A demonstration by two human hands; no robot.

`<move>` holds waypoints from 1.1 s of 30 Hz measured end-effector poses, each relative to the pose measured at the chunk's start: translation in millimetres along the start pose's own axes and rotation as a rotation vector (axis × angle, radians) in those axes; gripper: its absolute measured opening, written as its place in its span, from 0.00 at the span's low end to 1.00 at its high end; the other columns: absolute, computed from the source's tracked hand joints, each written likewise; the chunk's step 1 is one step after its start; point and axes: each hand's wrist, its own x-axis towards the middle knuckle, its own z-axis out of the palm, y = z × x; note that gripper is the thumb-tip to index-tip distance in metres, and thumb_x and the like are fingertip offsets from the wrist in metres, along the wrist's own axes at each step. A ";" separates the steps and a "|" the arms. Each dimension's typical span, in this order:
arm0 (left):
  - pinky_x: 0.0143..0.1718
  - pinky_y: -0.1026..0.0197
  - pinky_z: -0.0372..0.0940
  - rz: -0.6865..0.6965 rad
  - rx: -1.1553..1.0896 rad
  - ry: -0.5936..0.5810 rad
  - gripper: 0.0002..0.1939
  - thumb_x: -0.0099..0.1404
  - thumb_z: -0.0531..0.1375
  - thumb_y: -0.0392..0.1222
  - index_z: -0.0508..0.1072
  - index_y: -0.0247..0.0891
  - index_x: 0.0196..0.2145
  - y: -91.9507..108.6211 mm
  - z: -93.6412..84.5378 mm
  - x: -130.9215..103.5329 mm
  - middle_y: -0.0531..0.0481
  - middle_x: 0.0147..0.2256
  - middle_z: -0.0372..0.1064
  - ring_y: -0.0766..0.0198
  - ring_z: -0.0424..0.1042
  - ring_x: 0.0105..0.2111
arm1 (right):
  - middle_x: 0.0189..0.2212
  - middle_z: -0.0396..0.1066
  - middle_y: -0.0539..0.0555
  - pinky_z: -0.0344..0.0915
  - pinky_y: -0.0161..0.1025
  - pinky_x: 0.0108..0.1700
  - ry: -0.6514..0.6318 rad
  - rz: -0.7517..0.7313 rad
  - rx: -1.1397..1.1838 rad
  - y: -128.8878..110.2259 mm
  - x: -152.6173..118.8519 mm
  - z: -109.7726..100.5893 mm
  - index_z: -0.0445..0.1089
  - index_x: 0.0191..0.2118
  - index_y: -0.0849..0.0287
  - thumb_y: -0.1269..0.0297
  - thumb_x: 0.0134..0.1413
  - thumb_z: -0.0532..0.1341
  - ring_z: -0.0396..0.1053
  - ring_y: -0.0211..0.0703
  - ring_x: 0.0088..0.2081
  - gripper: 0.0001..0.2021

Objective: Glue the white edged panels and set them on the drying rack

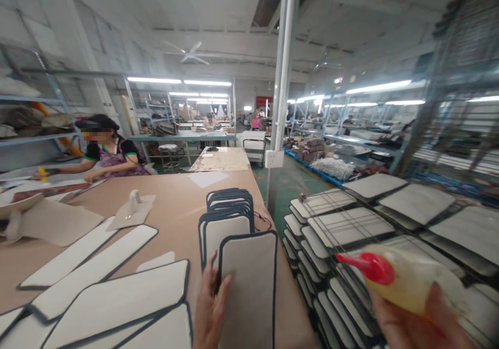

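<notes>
My left hand (209, 307) lies on the near edge of the table (171, 203), fingers spread against the left side of a white rectangular panel with dark trim (249, 286). My right hand (413, 323) grips a soft squeeze bottle of yellowish liquid (413, 281) with a red nozzle (370, 267), held off the table's right side above stacked panels. Behind the near panel stands an overlapping row of similar panels (228, 214).
More trimmed white panels (105, 297) lie at the table's left front. A wire rack with stacks of panels (343, 234) fills the right. Another person in a patterned apron (113, 156) works at the far left. A white post (283, 78) stands beyond the table.
</notes>
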 end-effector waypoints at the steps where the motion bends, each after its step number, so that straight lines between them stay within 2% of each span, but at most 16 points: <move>1: 0.55 0.50 0.59 -0.062 0.031 0.031 0.28 0.58 0.58 0.51 0.65 0.36 0.54 -10.0 -0.5 -9.1 0.41 0.50 0.70 0.50 0.64 0.54 | 0.35 0.77 0.49 0.74 0.38 0.39 0.090 0.020 0.046 -1.8 0.7 6.6 0.74 0.39 0.49 0.59 0.57 0.58 0.75 0.43 0.36 0.09; 4: 0.56 0.48 0.58 -0.136 0.091 0.100 0.22 0.58 0.58 0.52 0.72 0.36 0.46 -24.6 -4.8 -22.0 0.42 0.50 0.71 0.48 0.62 0.56 | 0.35 0.77 0.52 0.74 0.36 0.37 0.289 0.092 0.181 -6.0 2.6 27.3 0.75 0.37 0.54 0.59 0.52 0.62 0.75 0.44 0.35 0.08; 5: 0.55 0.48 0.59 -0.125 0.103 0.103 0.22 0.59 0.58 0.52 0.73 0.36 0.47 -21.2 -6.7 -21.3 0.43 0.49 0.71 0.48 0.63 0.56 | 0.35 0.77 0.53 0.74 0.36 0.37 0.297 0.093 0.197 -7.4 3.7 32.5 0.75 0.37 0.55 0.59 0.51 0.63 0.75 0.44 0.35 0.09; 7: 0.53 0.49 0.61 -0.060 0.134 0.045 0.23 0.58 0.58 0.52 0.73 0.37 0.47 -1.3 -10.7 -14.0 0.45 0.48 0.73 0.49 0.65 0.54 | 0.35 0.77 0.53 0.73 0.36 0.38 0.257 0.076 0.189 -11.6 7.5 38.7 0.75 0.37 0.55 0.59 0.48 0.65 0.75 0.45 0.36 0.10; 9: 0.51 0.52 0.63 0.041 0.178 -0.127 0.21 0.57 0.59 0.51 0.75 0.37 0.45 31.2 -15.0 -1.4 0.46 0.45 0.74 0.49 0.68 0.51 | 0.36 0.77 0.52 0.73 0.38 0.40 0.188 0.032 0.143 -19.5 13.7 40.2 0.75 0.39 0.53 0.58 0.46 0.66 0.75 0.46 0.37 0.12; 12: 0.46 0.58 0.65 0.198 0.292 -0.573 0.18 0.59 0.59 0.50 0.77 0.38 0.42 86.2 -20.0 17.7 0.47 0.42 0.76 0.52 0.71 0.46 | 0.40 0.76 0.52 0.69 0.46 0.49 0.035 -0.074 0.047 -39.0 25.6 40.3 0.73 0.43 0.50 0.57 0.44 0.67 0.72 0.50 0.44 0.17; 14: 0.42 0.62 0.65 0.297 0.357 -0.786 0.16 0.61 0.58 0.48 0.77 0.38 0.41 119.2 -20.1 26.1 0.48 0.40 0.76 0.56 0.72 0.42 | 0.42 0.75 0.51 0.63 0.50 0.55 -0.084 -0.116 -0.014 -54.6 32.3 42.9 0.72 0.44 0.48 0.58 0.41 0.68 0.70 0.51 0.48 0.20; 17: 0.37 0.66 0.63 0.433 0.458 -1.058 0.14 0.63 0.56 0.44 0.78 0.36 0.39 160.2 -15.1 31.4 0.49 0.35 0.75 0.60 0.71 0.36 | 0.41 0.75 0.50 0.59 0.51 0.57 -0.233 -0.100 -0.055 -74.5 37.2 51.7 0.71 0.44 0.46 0.61 0.33 0.72 0.70 0.52 0.48 0.25; 20: 0.34 0.68 0.60 0.464 0.537 -1.309 0.14 0.64 0.55 0.42 0.77 0.33 0.40 192.2 -8.5 32.1 0.50 0.32 0.74 0.62 0.69 0.33 | 0.39 0.76 0.50 0.63 0.51 0.54 -0.309 -0.045 -0.069 -83.8 38.2 59.7 0.71 0.45 0.47 0.62 0.27 0.73 0.72 0.53 0.43 0.30; 22: 0.33 0.68 0.60 0.467 0.570 -1.435 0.15 0.64 0.55 0.42 0.77 0.33 0.41 208.3 -5.0 32.1 0.50 0.33 0.75 0.62 0.69 0.33 | 0.38 0.76 0.51 0.67 0.50 0.49 -0.333 -0.008 -0.107 -84.0 39.0 60.9 0.71 0.45 0.48 0.61 0.26 0.73 0.73 0.52 0.40 0.31; 27: 0.35 0.68 0.62 0.488 0.608 -1.606 0.15 0.63 0.57 0.39 0.77 0.31 0.44 230.2 0.8 33.1 0.45 0.37 0.76 0.61 0.71 0.34 | 0.37 0.76 0.55 0.71 0.47 0.39 -0.442 0.041 -0.138 -76.3 41.9 56.5 0.69 0.47 0.50 0.58 0.28 0.72 0.74 0.53 0.37 0.32; 30: 0.35 0.68 0.63 0.445 0.600 -1.665 0.15 0.63 0.57 0.38 0.77 0.32 0.45 234.1 2.2 33.6 0.44 0.38 0.76 0.60 0.72 0.35 | 0.38 0.76 0.55 0.70 0.46 0.40 -0.545 0.096 -0.119 -74.3 37.5 61.9 0.70 0.46 0.52 0.59 0.30 0.72 0.74 0.51 0.38 0.29; 33: 0.34 0.68 0.64 0.403 0.577 -1.675 0.16 0.62 0.58 0.40 0.77 0.33 0.45 234.9 1.8 33.9 0.44 0.36 0.77 0.59 0.72 0.34 | 0.36 0.76 0.55 0.69 0.46 0.41 -0.514 0.121 -0.100 -74.6 28.7 72.9 0.70 0.45 0.55 0.60 0.34 0.70 0.74 0.49 0.37 0.26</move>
